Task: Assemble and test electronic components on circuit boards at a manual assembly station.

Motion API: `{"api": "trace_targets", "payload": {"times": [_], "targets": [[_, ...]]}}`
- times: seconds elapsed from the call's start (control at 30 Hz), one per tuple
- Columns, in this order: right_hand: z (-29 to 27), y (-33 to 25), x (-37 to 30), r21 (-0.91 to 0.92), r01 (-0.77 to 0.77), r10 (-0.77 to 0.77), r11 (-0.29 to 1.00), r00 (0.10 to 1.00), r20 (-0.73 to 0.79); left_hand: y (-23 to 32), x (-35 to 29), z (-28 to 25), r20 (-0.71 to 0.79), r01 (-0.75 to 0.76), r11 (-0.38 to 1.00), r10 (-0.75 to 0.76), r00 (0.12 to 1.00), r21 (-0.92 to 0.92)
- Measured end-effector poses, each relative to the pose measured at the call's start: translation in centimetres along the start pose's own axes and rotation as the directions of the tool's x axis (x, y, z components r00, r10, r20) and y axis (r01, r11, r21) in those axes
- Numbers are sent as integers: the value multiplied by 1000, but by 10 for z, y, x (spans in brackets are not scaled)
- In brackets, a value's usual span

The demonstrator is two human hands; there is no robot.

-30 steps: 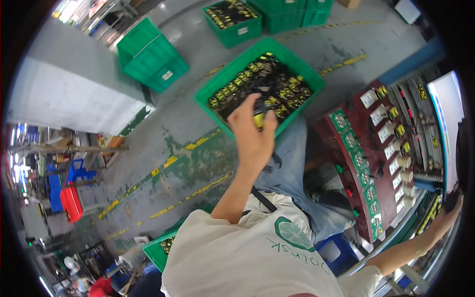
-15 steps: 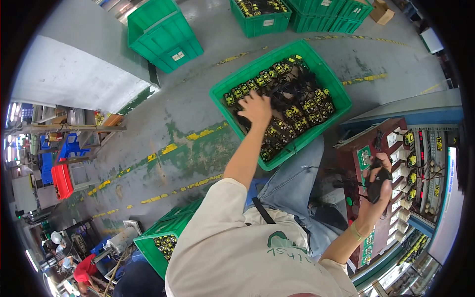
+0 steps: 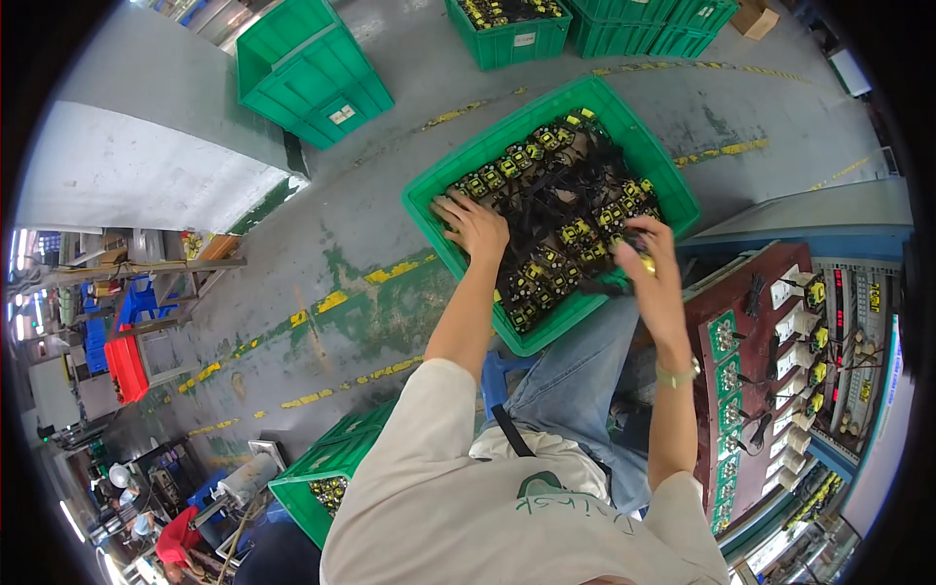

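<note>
A green plastic crate (image 3: 444,263) in front of me holds rows of small circuit boards (image 3: 546,273) with yellow parts, and a heap of black cables (image 3: 556,200) fills its middle. My left hand (image 3: 475,232) rests on the boards along the crate's left side, fingers stretched out and apart; what lies beneath its palm is hidden. Over the right part of the crate, my right hand (image 3: 655,283) is bent around a small board with a yellow part (image 3: 647,262), mostly covered by the fingers. Motion blurs this hand slightly.
To my right stands a dark red test panel (image 3: 707,312) with green boards and a row of white sockets (image 3: 785,356). Stacked green crates (image 3: 317,78) stand far left, others (image 3: 522,44) at the back. Another crate (image 3: 307,497) sits near my left side. A person in red (image 3: 177,536) works lower left.
My right hand has moved left from the test panel to the crate; the black object seen in it earlier no longer shows there. My left hand has shifted slightly left and down along the boards.
</note>
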State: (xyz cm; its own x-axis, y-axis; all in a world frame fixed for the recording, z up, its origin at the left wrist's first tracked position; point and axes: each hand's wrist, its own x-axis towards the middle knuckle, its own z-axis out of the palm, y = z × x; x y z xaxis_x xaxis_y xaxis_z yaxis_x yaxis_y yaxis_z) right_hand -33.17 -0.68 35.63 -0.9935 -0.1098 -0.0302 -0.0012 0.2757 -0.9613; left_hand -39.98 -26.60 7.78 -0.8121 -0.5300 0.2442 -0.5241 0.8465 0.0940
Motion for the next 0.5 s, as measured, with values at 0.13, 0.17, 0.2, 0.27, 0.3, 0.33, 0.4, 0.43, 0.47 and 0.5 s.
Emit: {"api": "trace_targets", "payload": {"times": [0.13,0.17,0.2,0.27,0.3,0.33,0.4,0.43,0.47,0.5], "targets": [[52,72,50,-369,135,-120,920,991,64,-6,-24,-68,-48,-280,960,281,959,22],[67,86,64,-425,158,-140,891,987,74,-11,-33,-77,-28,-369,928,369,929,-39],[89,97,75,-420,167,-143,892,986,87,-21,-42,-80,-27,-358,933,357,934,-32],[130,114,100,-638,175,-159,750,984,83,-32,-53,-81,266,-406,914,392,880,-6],[152,117,111,-691,184,-153,699,982,108,-35,-51,-85,270,-396,918,381,884,2],[173,120,121,-741,193,-145,643,981,129,-34,-49,-88,341,-342,939,333,879,-37],[208,133,134,-800,191,-155,569,980,124,-21,-40,-102,478,-230,966,258,840,-118],[220,141,138,-852,183,-168,491,979,114,-16,-35,-107,543,-172,973,229,808,-155],[230,152,141,-854,180,-168,488,980,110,-15,-32,-109,542,-174,972,234,807,-160],[237,163,144,-860,201,-175,469,976,133,-17,-29,-112,461,-237,959,281,842,-153]]}}
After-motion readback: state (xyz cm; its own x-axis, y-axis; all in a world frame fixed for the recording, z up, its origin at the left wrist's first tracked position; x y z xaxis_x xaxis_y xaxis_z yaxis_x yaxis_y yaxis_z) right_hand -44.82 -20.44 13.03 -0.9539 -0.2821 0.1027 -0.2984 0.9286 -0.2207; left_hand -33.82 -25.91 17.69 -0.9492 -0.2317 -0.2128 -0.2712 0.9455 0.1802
